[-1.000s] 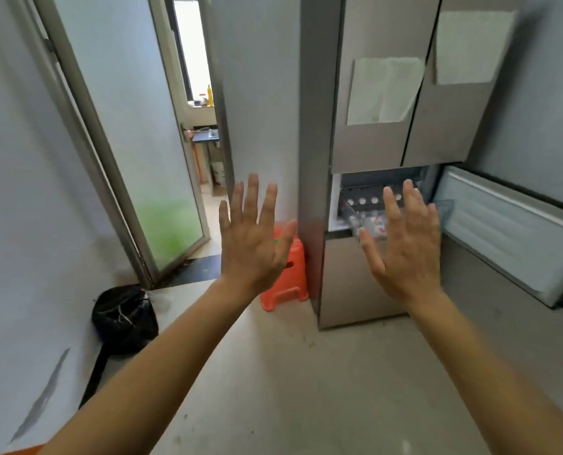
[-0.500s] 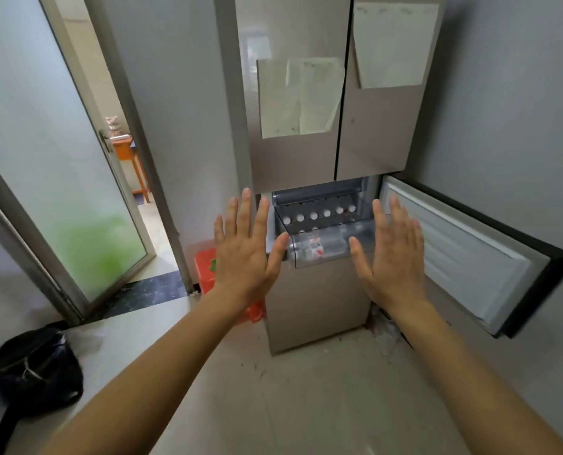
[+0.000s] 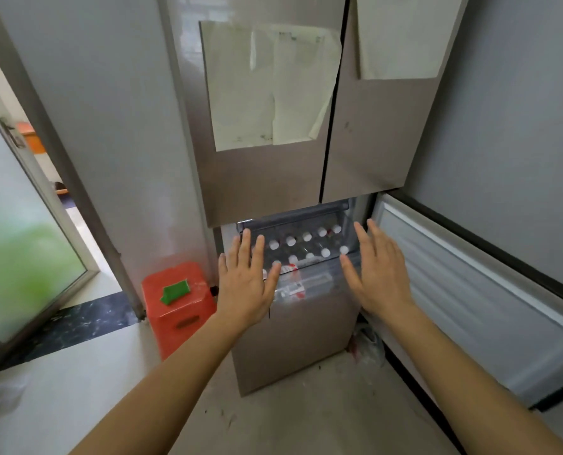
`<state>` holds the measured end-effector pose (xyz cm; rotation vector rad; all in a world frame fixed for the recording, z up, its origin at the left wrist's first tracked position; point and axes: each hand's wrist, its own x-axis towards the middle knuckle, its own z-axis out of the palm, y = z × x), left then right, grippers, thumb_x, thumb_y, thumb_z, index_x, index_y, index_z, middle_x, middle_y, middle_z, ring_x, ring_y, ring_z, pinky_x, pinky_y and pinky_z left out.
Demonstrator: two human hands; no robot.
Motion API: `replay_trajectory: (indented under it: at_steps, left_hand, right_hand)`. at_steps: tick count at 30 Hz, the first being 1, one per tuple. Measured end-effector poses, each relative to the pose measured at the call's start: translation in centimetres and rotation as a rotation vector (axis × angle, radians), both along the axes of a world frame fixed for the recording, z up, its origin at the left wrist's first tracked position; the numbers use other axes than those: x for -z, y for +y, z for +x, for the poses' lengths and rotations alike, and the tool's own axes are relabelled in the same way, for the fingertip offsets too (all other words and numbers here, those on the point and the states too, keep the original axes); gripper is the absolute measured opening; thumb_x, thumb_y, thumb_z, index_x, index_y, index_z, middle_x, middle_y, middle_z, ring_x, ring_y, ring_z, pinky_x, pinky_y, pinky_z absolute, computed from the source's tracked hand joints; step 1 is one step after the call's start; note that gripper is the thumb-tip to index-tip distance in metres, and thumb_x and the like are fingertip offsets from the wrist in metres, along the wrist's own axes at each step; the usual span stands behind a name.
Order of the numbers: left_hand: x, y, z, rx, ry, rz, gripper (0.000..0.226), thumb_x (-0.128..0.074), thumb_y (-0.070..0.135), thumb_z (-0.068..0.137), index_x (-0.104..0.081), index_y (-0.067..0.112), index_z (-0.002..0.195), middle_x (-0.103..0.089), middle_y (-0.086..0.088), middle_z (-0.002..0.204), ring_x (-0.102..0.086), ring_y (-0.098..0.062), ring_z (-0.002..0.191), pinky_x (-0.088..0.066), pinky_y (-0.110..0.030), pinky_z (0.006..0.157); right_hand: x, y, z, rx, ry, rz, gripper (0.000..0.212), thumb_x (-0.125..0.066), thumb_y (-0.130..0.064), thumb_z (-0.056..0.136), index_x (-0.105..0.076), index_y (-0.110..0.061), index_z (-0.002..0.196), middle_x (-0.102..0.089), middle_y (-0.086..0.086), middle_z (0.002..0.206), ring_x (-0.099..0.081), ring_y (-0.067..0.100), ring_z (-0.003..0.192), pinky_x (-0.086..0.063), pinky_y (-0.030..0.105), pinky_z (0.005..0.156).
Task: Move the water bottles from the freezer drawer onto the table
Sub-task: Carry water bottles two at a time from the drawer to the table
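1. While outstretched before freezer drawer (image 3: pixel 316 285) left front corner: left hand (image 3: pixel 245 290), flat, empty.
2. Water bottles (image 3: pixel 306 237), upright in rows inside open drawer.
3. Right hand (image 3: pixel 378 277), flat, empty, before right front corner.
4. Step: reach; next, likely gripping a front-row bottle.

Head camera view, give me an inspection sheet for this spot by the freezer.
Surface: pale floor; no table in view.
Job's things: water bottles, white caps up, in the clear freezer drawer; freezer door open at right.
Clutter: orange stool with a green object on top; crumpled bag on the floor.
Hands: left hand and right hand open, fingers straight, holding nothing, before the drawer.
Cables: nothing seen.
Surroundings: papers on the upper fridge doors; frosted glass door at left.
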<state>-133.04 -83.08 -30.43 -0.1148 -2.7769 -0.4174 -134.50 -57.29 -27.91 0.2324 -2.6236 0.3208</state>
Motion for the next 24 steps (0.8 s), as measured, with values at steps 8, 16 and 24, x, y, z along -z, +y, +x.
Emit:
replay_trajectory:
  at_steps: [8,16,24]
  left_hand:
    - [4.7,-0.3,-11.8,0.08,-0.235,-0.027,0.07,-0.01,0.06,0.1,-0.001,0.022,0.158,0.01,-0.003,0.165,0.011,-0.023,0.152,-0.001,-0.05,0.123]
    - [10.2,0.3,-17.6,-0.016,-0.376,0.054,0.078,0.001,0.056,0.091,-0.016,0.017,0.156,-0.018,-0.008,0.164,-0.015,-0.028,0.151,-0.017,-0.052,0.12]
    - [12.9,0.6,-18.4,-0.256,-0.456,0.282,0.063,-0.023,0.048,0.097,-0.026,0.024,0.155,-0.025,-0.001,0.162,-0.035,-0.025,0.143,-0.033,-0.038,0.113]
  right_hand:
    - [4.0,-0.2,-10.8,0.047,-0.23,0.073,0.075,-0.02,-0.061,0.096,-0.029,-0.014,0.155,-0.034,0.015,0.157,-0.037,0.032,0.143,-0.03,0.048,0.117]
    - [8.3,-0.6,-21.8,-0.295,-0.554,0.09,0.056,-0.052,-0.039,0.1,-0.04,-0.017,0.149,-0.046,0.009,0.15,-0.045,0.028,0.135,-0.04,0.039,0.11]
    - [13.2,-5.8,-31.2,-0.681,-0.927,0.239,0.042,-0.053,-0.034,0.1,-0.049,-0.025,0.141,-0.057,0.005,0.138,-0.06,0.024,0.115,-0.048,0.034,0.092]
